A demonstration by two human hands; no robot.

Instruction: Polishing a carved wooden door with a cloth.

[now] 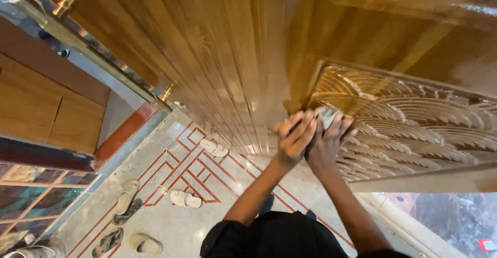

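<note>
Both pressed to the carved, fan-patterned wooden door panel: left hand and right hand side by side, fingers curled narrow over a small pale abrasive pad, apparently to bear down on the grooves; pale slippers well below the panel
</note>
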